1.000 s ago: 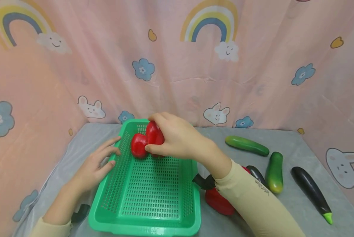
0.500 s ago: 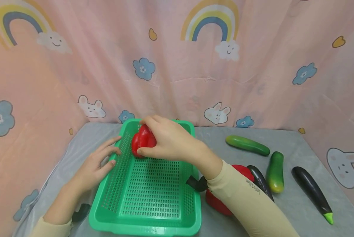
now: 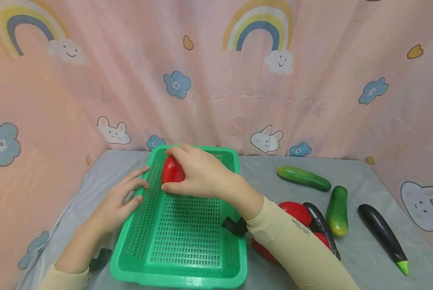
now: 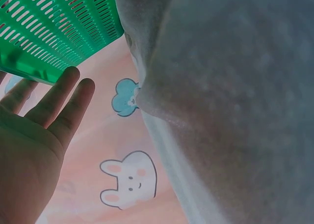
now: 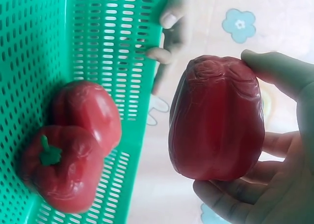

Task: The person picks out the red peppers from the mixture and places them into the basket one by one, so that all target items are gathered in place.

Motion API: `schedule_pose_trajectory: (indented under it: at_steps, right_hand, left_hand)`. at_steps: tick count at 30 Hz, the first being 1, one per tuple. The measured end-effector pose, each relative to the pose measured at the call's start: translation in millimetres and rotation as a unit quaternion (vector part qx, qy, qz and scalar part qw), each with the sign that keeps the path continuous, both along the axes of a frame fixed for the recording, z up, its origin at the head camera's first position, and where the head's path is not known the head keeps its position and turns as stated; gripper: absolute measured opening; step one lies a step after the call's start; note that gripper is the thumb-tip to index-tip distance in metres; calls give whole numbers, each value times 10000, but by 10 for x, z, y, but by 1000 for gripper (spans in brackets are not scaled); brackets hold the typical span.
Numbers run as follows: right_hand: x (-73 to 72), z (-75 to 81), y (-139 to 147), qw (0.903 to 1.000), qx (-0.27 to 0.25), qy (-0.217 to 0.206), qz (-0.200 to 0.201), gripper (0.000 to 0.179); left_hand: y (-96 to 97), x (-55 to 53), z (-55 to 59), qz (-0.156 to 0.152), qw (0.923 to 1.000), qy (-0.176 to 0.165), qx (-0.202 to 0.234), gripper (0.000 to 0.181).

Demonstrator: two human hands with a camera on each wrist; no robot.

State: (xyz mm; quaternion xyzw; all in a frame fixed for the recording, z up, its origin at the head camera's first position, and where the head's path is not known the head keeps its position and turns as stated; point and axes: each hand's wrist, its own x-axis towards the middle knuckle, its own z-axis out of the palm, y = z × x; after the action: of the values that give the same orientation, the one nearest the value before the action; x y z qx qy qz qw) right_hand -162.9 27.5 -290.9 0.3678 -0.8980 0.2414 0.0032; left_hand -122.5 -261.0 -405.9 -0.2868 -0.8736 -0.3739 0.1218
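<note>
My right hand [image 3: 205, 173] grips a red bell pepper [image 3: 172, 169] over the far left part of a green plastic basket [image 3: 178, 280]. In the right wrist view, thumb and fingers wrap the sides of this pepper [image 5: 218, 121]. Behind it, two more red bell peppers lie together in the basket: one has a green stem [image 5: 66, 170], the other pepper [image 5: 91, 108] is partly covered by it. In the head view my right hand and its pepper hide them. My left hand [image 3: 116, 203] touches the basket's left rim with loosely extended fingers.
Right of the basket, more red bell peppers [image 3: 297, 212] lie partly under my right sleeve [image 3: 292, 237], beside a dark eggplant [image 3: 319, 223]. Two green cucumber-like vegetables [image 3: 303, 178] and another eggplant [image 3: 381, 233] lie farther right on grey cloth [image 3: 260, 177]. A pink curtain [image 3: 216, 112] stands behind.
My right hand has moved left and slightly down with the bell pepper, covering the pepper seen beside it earlier. The left hand and basket stay in place.
</note>
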Motion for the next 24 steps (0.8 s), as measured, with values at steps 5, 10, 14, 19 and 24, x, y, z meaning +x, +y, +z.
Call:
schedule_pose_trajectory:
  at_steps: [5,10,14,19,24]
  right_hand:
    - [-27,-71,-49,9999,34,-143,34,78]
    - [-47,-111,-93,9998,49,-176,68,78]
    - [-52,-126,-135,9997,71,-182,133,77]
    - [-48,-171,-188,9994,112,-207,251,76]
    - [-58,-222,-222,9993,160,-159,308,75]
  left_hand:
    - [1,-3,-4,33,10000,34,12,19]
    - [-4,-1,-6,28,10000,1,32,18]
    - [-5,-3,-9,17,10000,-8,44,19]
    - [3,-8,-8,7,10000,22,34,21]
    - [1,-6,-16,15,10000,33,46,23]
